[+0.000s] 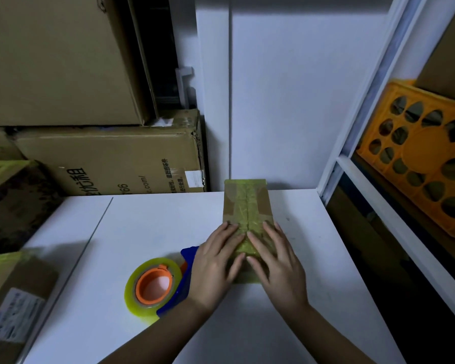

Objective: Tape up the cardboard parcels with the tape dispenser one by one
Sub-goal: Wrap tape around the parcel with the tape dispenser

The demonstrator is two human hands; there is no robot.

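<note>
A small flat cardboard parcel [246, 203] lies lengthwise on the white table [147, 227], its top covered with yellowish tape along the centre seam. My left hand [213, 269] and my right hand [273, 261] both rest flat on the parcel's near half, fingers spread, pressing on the tape on either side of the seam. The tape dispenser [155, 285], blue with an orange hub and a yellowish roll, lies on the table just left of my left hand, touching neither hand.
Large cardboard boxes [111, 164] are stacked at the back left against the wall. More parcels [13, 306] sit at the left edge. An orange plastic crate [418, 158] stands on the shelf at the right.
</note>
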